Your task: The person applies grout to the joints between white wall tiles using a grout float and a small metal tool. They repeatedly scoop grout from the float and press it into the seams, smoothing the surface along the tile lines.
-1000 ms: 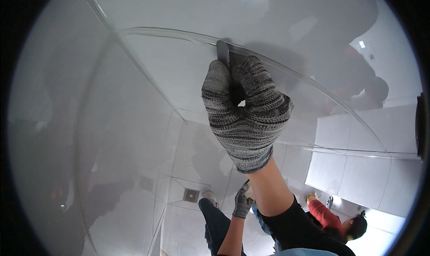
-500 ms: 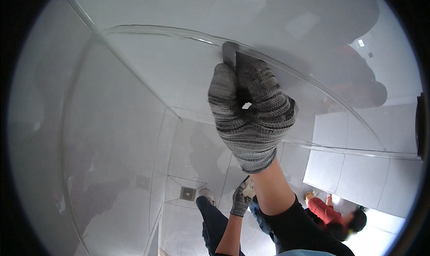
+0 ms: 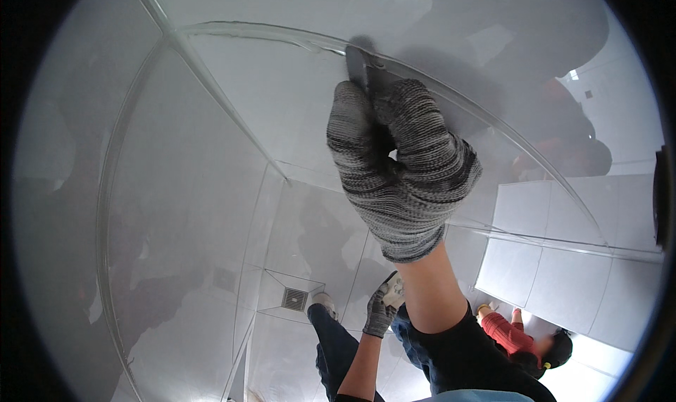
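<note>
My right hand (image 3: 405, 170), in a grey striped knit glove, is raised to the tiled wall. Its thumb and fingers pinch a small dark grey scraper (image 3: 358, 65), whose tip touches the curved-looking joint (image 3: 479, 113) between glossy grey tiles. Beside the tip, a bit of pale, clear-looking material bulges from the joint. Lower down, next to my leg, my left hand (image 3: 380, 316) wears the same kind of glove. It is closed on a whitish, flat-looking object (image 3: 394, 289), partly hidden behind my right forearm; its kind cannot be made out.
Another joint (image 3: 218, 92) runs down the wall corner at left. In the floor below is a square drain grate (image 3: 294, 299), near my shoe (image 3: 324, 303). A person in a red top (image 3: 508, 335) crouches at lower right. A dark object (image 3: 660, 198) sits at the right rim.
My right hand and the scraper have shifted slightly upward in view, still along the joint. The wall corner appears a little further right. My left hand keeps its hold.
</note>
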`<state>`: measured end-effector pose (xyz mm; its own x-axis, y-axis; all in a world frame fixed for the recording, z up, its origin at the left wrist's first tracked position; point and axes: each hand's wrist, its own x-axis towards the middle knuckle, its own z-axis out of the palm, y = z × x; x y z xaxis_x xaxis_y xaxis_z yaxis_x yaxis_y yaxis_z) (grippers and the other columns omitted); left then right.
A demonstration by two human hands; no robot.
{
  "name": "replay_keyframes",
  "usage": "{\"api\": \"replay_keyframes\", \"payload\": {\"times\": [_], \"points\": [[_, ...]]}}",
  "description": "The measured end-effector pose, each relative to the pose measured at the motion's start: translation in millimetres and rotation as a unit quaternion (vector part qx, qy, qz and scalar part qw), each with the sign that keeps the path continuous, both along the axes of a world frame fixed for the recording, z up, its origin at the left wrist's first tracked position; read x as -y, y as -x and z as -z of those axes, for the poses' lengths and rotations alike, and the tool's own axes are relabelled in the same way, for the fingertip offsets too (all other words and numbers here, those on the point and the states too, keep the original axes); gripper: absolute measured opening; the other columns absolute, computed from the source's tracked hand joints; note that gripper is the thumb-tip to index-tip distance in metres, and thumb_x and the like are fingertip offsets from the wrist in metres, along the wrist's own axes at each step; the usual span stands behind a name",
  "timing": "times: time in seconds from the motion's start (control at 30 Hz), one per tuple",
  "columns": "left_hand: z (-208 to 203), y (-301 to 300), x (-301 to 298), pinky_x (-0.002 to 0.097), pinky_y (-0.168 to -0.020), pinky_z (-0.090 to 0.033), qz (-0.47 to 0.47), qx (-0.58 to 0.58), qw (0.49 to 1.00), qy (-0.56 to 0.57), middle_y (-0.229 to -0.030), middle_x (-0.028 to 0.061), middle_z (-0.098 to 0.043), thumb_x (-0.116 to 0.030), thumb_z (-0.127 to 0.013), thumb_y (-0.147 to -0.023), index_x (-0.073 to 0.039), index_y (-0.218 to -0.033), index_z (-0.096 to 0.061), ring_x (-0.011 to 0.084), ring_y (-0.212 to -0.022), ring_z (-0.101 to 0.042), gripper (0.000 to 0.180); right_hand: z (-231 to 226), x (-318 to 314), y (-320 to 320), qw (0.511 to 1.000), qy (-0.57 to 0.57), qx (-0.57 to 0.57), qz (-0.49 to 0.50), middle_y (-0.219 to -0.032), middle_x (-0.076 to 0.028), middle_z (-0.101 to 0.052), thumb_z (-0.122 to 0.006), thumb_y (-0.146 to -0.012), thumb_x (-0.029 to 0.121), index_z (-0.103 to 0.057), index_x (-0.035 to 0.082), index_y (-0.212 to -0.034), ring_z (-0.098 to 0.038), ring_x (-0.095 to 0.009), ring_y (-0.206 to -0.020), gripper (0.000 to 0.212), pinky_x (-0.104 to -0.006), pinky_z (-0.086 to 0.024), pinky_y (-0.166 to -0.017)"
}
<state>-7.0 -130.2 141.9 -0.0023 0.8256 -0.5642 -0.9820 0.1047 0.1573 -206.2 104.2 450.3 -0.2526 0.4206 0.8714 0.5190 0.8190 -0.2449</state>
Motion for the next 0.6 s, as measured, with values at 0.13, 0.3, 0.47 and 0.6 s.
{"api": "replay_keyframes", "payload": {"times": [0.13, 0.3, 0.47, 0.6], "points": [[23.1, -8.8, 3.6, 0.0386, -0.09, -0.051, -0.039, 0.212, 0.97, 0.11, -0.119, 0.0125, -0.059, -0.021, -0.061, -0.087, -0.002, -0.122, -0.054, 0.026, -0.107, -0.059, 0.04, 3.0, 0.8, 5.1, 1.0, -0.015, 0.007, 0.0, -0.078, -0.01, -0.07, -0.079, -0.071, 0.011, -0.069, 0.002, -0.086, -0.069, -0.018, -0.067, 0.02, -0.027, -0.056, -0.066], [38.2, -11.4, 9.9, 0.0357, -0.082, -0.053, -0.045, 0.19, 0.979, 0.062, -0.111, 0.0099, -0.062, -0.022, -0.063, -0.086, -0.005, -0.118, -0.056, 0.0237, -0.099, -0.062, 0.037, 8.6, 4.9, 7.4, 0.999, -0.01, 0.042, 0.024, -0.082, -0.012, -0.07, -0.077, -0.073, 0.007, -0.069, -0.001, -0.088, -0.069, -0.018, -0.071, 0.018, -0.0279, -0.056, -0.071], [45.6, -10.7, 9.4, 0.0347, -0.079, -0.054, -0.019, 0.204, 0.968, 0.145, -0.108, 0.0091, -0.063, -0.022, -0.062, -0.087, -0.005, -0.117, -0.057, 0.0222, -0.095, -0.063, 0.035, 11.6, 6.1, 10.2, 0.999, 0.016, 0.025, 0.026, -0.088, -0.013, -0.07, -0.074, -0.075, 0.003, -0.069, -0.003, -0.09, -0.069, -0.017, -0.078, 0.017, -0.0291, -0.056, -0.077], [48.0, -10.2, 8.7, 0.0364, -0.081, -0.054, -0.046, 0.226, 0.968, 0.095, -0.107, 0.0093, -0.063, -0.023, -0.061, -0.087, -0.005, -0.117, -0.057, 0.0228, -0.095, -0.063, 0.035, 12.3, 1.3, 9.2, 0.999, 0.033, 0.025, 0.008, -0.088, -0.012, -0.07, -0.074, -0.076, 0.005, -0.068, -0.002, -0.092, -0.069, -0.017, -0.077, 0.018, -0.0279, -0.056, -0.075]]}}
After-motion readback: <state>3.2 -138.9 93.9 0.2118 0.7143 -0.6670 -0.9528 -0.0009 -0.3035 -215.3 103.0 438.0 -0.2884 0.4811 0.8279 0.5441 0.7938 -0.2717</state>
